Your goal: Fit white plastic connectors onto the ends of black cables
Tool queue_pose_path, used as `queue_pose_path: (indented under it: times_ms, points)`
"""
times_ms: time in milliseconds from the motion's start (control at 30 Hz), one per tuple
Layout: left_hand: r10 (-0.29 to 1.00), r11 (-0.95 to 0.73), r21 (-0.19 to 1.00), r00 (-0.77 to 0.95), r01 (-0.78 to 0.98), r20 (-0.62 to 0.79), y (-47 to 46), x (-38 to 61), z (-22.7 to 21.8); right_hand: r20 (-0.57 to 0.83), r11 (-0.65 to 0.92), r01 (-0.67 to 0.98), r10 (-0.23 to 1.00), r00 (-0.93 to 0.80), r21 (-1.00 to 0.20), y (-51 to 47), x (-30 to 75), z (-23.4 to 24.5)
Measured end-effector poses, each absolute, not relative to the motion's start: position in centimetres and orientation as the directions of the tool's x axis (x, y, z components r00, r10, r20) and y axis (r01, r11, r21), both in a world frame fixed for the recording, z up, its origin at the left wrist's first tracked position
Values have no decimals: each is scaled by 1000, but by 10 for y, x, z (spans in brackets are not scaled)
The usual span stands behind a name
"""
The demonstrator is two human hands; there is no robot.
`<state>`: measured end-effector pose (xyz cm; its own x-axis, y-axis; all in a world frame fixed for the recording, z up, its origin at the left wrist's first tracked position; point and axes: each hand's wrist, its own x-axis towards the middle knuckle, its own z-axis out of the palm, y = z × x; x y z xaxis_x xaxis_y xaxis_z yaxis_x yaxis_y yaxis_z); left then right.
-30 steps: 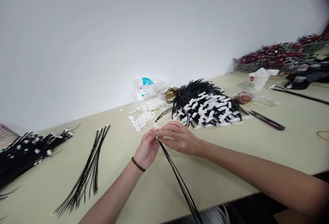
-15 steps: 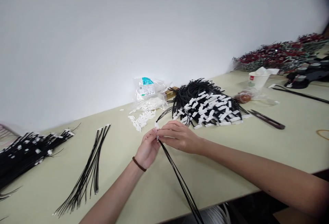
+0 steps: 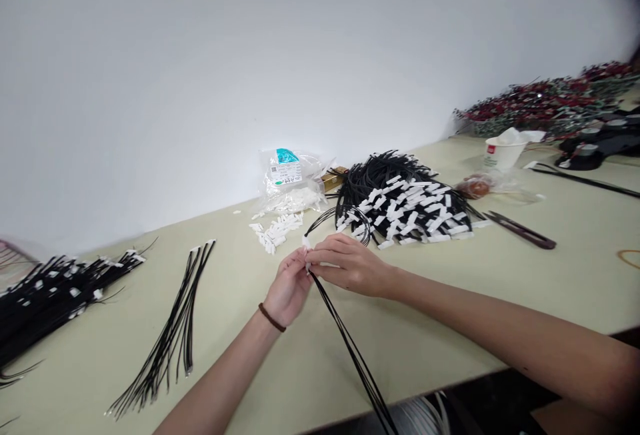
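Note:
Both my hands meet over the middle of the table, fingers pinched at a small white connector (image 3: 306,242). My left hand (image 3: 290,285) closes on it from the left. From the right, my right hand (image 3: 350,263) pinches at the same spot, where a second white piece partly shows between the fingertips. Thin black wires (image 3: 345,335) run from the fingers down past the table's front edge. More black wires (image 3: 323,222) loop up from the connector's top. The fingertips cover much of the join. Just beyond lie loose white connectors (image 3: 280,230).
Behind sits a heap of black cables with white connectors (image 3: 400,202), beside a clear plastic bag (image 3: 290,178). Wire bundles (image 3: 175,328) and a thicker pile (image 3: 55,295) lie left. Rightward are tweezers (image 3: 523,230), a bagged round brown item (image 3: 474,186) and a paper cup (image 3: 504,153).
Both hands keep their pinch at the connector, almost unmoved. The view has shifted very slightly; nothing else visibly differs.

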<state>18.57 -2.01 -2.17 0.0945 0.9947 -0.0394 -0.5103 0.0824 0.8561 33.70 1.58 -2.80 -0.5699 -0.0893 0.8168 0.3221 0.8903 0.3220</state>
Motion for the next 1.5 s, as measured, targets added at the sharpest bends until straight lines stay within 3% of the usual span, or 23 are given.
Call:
queue_pose_path:
  times_ms: [800, 900, 1033, 1167, 1233, 1300, 1367, 1500]
  points:
    - [993, 73, 862, 113, -502, -18, -20, 186, -22, 842, 922, 282, -80, -534, 267, 8, 333, -21]
    - [994, 77, 864, 104, -498, -29, -20, 185, -23, 861, 964, 223, -11, -509, 144, 6, 334, -23]
    - [999, 37, 874, 48, -485, -15, -19, 184, -21, 864, 975, 81, 219, -453, -205, 2, 335, -22]
    - [1000, 11, 883, -1, -470, -13, -17, 183, -20, 752, 800, -1, 564, -342, -600, 0, 337, -14]
    - [1000, 0, 884, -25, -467, -14, -16, 183, -20, 645, 625, -166, 715, -269, -763, 2, 339, -8]
    - [999, -4, 885, -46, -466, -20, -15, 182, -20, 541, 443, -378, 814, -211, -813, 8, 344, -1]
    - [998, -2, 888, -56, -460, -27, -15, 181, -21, 479, 361, -507, 869, -121, -783, 20, 352, 6]
    - [997, -4, 898, -69, -441, -30, -14, 180, -21, 460, 495, -464, 866, 196, -734, 50, 377, 12]
